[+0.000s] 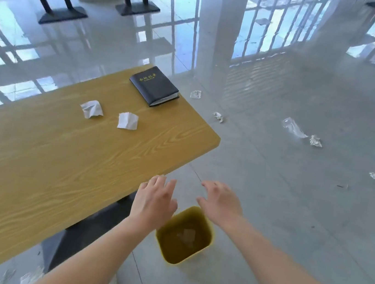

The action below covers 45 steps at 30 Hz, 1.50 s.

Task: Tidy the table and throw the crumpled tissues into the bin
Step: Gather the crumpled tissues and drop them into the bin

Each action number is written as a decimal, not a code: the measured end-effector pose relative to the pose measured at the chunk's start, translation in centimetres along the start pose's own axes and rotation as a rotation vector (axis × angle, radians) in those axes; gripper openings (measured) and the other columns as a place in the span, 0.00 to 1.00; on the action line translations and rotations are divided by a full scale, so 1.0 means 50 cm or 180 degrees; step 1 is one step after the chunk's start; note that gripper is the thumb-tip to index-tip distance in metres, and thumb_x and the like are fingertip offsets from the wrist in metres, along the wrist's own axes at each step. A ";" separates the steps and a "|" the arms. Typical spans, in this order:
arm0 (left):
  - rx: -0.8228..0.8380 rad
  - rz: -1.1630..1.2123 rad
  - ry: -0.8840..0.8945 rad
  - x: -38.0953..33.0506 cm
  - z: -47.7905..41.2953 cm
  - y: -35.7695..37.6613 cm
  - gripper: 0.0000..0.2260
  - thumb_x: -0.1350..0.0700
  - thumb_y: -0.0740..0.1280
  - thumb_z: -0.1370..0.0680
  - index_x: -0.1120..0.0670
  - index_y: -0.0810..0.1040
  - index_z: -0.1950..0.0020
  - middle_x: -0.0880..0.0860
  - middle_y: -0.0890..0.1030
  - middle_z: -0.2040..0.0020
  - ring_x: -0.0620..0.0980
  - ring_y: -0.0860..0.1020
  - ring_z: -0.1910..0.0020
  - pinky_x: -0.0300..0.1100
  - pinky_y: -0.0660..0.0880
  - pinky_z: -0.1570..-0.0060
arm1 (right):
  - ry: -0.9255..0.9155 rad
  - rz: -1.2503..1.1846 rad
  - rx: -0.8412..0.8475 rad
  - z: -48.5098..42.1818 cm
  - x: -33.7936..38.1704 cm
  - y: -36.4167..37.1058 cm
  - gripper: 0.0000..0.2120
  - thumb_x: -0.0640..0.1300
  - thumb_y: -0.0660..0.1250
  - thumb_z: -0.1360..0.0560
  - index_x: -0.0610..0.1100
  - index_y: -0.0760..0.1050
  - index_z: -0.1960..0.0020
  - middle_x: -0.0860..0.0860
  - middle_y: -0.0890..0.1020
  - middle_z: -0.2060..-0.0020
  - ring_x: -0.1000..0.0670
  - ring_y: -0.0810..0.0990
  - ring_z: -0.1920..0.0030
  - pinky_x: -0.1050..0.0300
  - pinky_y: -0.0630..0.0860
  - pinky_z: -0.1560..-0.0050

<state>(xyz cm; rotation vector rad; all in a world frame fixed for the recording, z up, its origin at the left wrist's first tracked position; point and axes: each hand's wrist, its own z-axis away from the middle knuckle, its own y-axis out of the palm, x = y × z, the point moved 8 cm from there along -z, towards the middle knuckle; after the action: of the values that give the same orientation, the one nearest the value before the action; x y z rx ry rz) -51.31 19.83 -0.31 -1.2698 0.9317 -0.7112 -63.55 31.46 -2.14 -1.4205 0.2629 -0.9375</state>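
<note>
Two crumpled white tissues lie on the wooden table: one tissue to the left and a second tissue just right of it. A yellow bin stands on the floor beside the table's near right edge, with something pale and blurred inside it. My left hand hovers above the bin's left rim at the table edge, fingers spread and empty. My right hand hovers over the bin's far right side, also spread and empty.
A black notebook lies at the table's far right corner. Scraps of clear plastic and paper litter the grey floor to the right. The table's dark base stands left of the bin. Other table legs stand far back.
</note>
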 end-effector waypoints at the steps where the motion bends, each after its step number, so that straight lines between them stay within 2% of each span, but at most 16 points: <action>1: -0.0065 -0.0026 -0.0042 0.008 -0.004 -0.023 0.21 0.49 0.59 0.23 0.51 0.68 0.31 0.52 0.75 0.38 0.53 0.72 0.38 0.49 0.71 0.41 | -0.0082 -0.0015 -0.0042 -0.006 0.015 -0.020 0.23 0.55 0.63 0.24 0.48 0.72 0.32 0.47 0.79 0.40 0.45 0.76 0.40 0.50 0.74 0.44; 12: -0.0384 -0.0069 -0.0607 0.173 -0.014 -0.182 0.22 0.48 0.62 0.23 0.52 0.68 0.30 0.53 0.75 0.38 0.52 0.73 0.39 0.48 0.73 0.44 | -0.0719 0.0152 -0.0187 -0.111 0.206 -0.122 0.20 0.54 0.65 0.23 0.45 0.72 0.34 0.45 0.78 0.42 0.43 0.76 0.42 0.48 0.76 0.46; 20: -0.0420 -0.0011 -0.0822 0.369 -0.079 -0.229 0.20 0.48 0.62 0.23 0.52 0.68 0.32 0.53 0.75 0.39 0.52 0.73 0.39 0.49 0.72 0.44 | -0.0847 0.0209 -0.0074 -0.252 0.375 -0.083 0.20 0.52 0.66 0.22 0.45 0.72 0.33 0.46 0.77 0.42 0.45 0.76 0.42 0.52 0.76 0.45; 26: -0.0417 0.0091 -0.0963 0.531 -0.168 -0.252 0.20 0.47 0.62 0.23 0.52 0.70 0.33 0.53 0.74 0.37 0.53 0.71 0.36 0.49 0.70 0.43 | -0.0698 0.0200 0.0091 -0.377 0.480 -0.046 0.18 0.50 0.65 0.22 0.45 0.72 0.35 0.46 0.76 0.43 0.46 0.76 0.44 0.52 0.75 0.47; 30: -0.0303 0.0135 -0.0982 0.622 -0.222 -0.243 0.19 0.49 0.63 0.25 0.53 0.71 0.36 0.53 0.75 0.41 0.54 0.73 0.41 0.49 0.72 0.46 | -0.0474 0.0171 0.0138 -0.452 0.526 -0.017 0.16 0.48 0.65 0.22 0.46 0.72 0.36 0.47 0.76 0.47 0.46 0.76 0.47 0.54 0.74 0.50; 34: -0.0264 0.0202 -0.1002 0.706 -0.287 -0.226 0.18 0.50 0.63 0.25 0.53 0.72 0.36 0.52 0.76 0.44 0.53 0.74 0.44 0.48 0.72 0.48 | -0.0291 0.0173 0.0190 -0.522 0.561 0.014 0.16 0.47 0.64 0.22 0.45 0.72 0.36 0.46 0.75 0.45 0.45 0.75 0.47 0.54 0.73 0.51; 38: -0.0284 0.0288 -0.0957 0.763 -0.353 -0.202 0.22 0.48 0.61 0.22 0.52 0.68 0.29 0.53 0.76 0.39 0.54 0.74 0.41 0.49 0.72 0.44 | -0.0132 0.0212 0.0198 -0.581 0.577 0.040 0.15 0.49 0.64 0.23 0.44 0.72 0.38 0.46 0.74 0.43 0.46 0.74 0.47 0.56 0.70 0.51; 42: -0.0234 0.0211 -0.0898 0.799 -0.411 -0.173 0.22 0.46 0.60 0.21 0.52 0.67 0.28 0.55 0.73 0.34 0.55 0.71 0.35 0.50 0.70 0.39 | -0.0055 0.0398 0.0192 -0.623 0.589 0.070 0.20 0.55 0.65 0.23 0.45 0.70 0.36 0.46 0.73 0.43 0.46 0.72 0.47 0.56 0.70 0.49; 45: -0.0172 0.0093 -0.0841 0.817 -0.446 -0.150 0.23 0.45 0.60 0.20 0.53 0.66 0.28 0.56 0.73 0.33 0.55 0.69 0.34 0.50 0.69 0.38 | -0.0028 0.0513 0.0148 -0.644 0.593 0.088 0.22 0.58 0.65 0.24 0.45 0.70 0.37 0.46 0.73 0.44 0.47 0.71 0.48 0.56 0.72 0.47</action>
<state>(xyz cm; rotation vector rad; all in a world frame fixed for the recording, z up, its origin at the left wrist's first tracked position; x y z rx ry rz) -51.46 -27.30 -1.28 -1.3577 0.7552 -0.4835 -64.60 -12.52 -1.41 -1.3398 0.3418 -0.8005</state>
